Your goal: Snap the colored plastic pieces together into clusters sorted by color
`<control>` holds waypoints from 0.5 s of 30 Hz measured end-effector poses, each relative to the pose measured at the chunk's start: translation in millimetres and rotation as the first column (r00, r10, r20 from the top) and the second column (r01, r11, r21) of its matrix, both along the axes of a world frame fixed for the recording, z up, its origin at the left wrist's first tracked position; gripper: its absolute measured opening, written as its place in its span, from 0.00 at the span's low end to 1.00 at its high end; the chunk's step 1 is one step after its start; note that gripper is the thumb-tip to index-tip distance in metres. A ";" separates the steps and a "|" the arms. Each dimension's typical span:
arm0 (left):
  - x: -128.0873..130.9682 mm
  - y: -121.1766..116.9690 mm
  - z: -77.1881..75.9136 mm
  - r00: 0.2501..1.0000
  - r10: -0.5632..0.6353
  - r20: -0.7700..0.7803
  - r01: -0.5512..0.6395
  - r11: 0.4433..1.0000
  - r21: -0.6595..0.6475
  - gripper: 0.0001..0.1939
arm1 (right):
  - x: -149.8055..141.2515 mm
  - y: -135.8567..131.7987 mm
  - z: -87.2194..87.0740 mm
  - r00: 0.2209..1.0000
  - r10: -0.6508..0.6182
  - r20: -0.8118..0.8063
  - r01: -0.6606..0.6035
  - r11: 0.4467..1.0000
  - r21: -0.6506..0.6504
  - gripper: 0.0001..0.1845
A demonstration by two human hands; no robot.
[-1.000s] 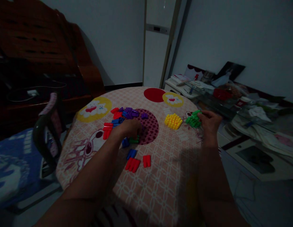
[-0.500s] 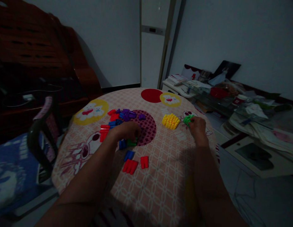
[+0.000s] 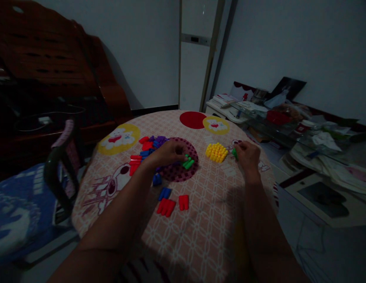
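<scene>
- Left hand (image 3: 170,153) has shifted right, carrying a green piece (image 3: 188,162) from beside the blue piece (image 3: 157,179) to over the dark circle (image 3: 178,177) on the table (image 3: 197,232).
- Its fingers are nearly together, tips on the green piece; whether that is lifted or resting is hard to judge.
- So the green piece is now apart from the blue one, which lies on the near side of these fingers, by the wrist.
- Right hand (image 3: 248,155) has its fingers bunched over the green cluster (image 3: 234,153); less of it shows than before, just a sliver left of them, and I cannot tell how firmly they grip.
- Yellow cluster (image 3: 216,152) sits between both hands, nearer the right fingers.
- Beyond the left fingers, purple pieces (image 3: 162,139) are partly hidden by the hand, their edges lost in dimness.
</scene>
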State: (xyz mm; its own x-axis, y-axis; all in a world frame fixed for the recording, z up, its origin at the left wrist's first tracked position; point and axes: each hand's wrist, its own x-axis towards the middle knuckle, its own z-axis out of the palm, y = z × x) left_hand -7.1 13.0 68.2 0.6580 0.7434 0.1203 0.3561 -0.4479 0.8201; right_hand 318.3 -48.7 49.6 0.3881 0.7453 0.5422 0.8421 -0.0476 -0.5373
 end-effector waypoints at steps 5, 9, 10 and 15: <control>23.9 -1.2 -15.4 0.942 0.106 0.319 -0.032 0.973 -0.229 0.12 | -56.7 -2.7 5.3 0.736 0.439 -0.516 -0.560 0.823 -0.099 0.19; 30.1 -0.6 -22.8 0.913 0.146 0.382 -0.045 0.964 -0.262 0.13 | -86.2 -4.1 -0.6 0.513 0.537 -0.669 -0.764 0.642 -0.071 0.20; 30.0 -0.4 -23.6 0.912 0.140 0.386 -0.036 0.964 -0.265 0.14 | -90.0 -4.1 -1.6 0.489 0.546 -0.681 -0.775 0.629 -0.052 0.20; 30.3 -2.2 -24.8 0.939 0.063 0.338 -0.002 0.984 -0.179 0.14 | -94.0 -3.2 -2.4 0.549 0.567 -0.614 -0.744 0.666 -0.052 0.17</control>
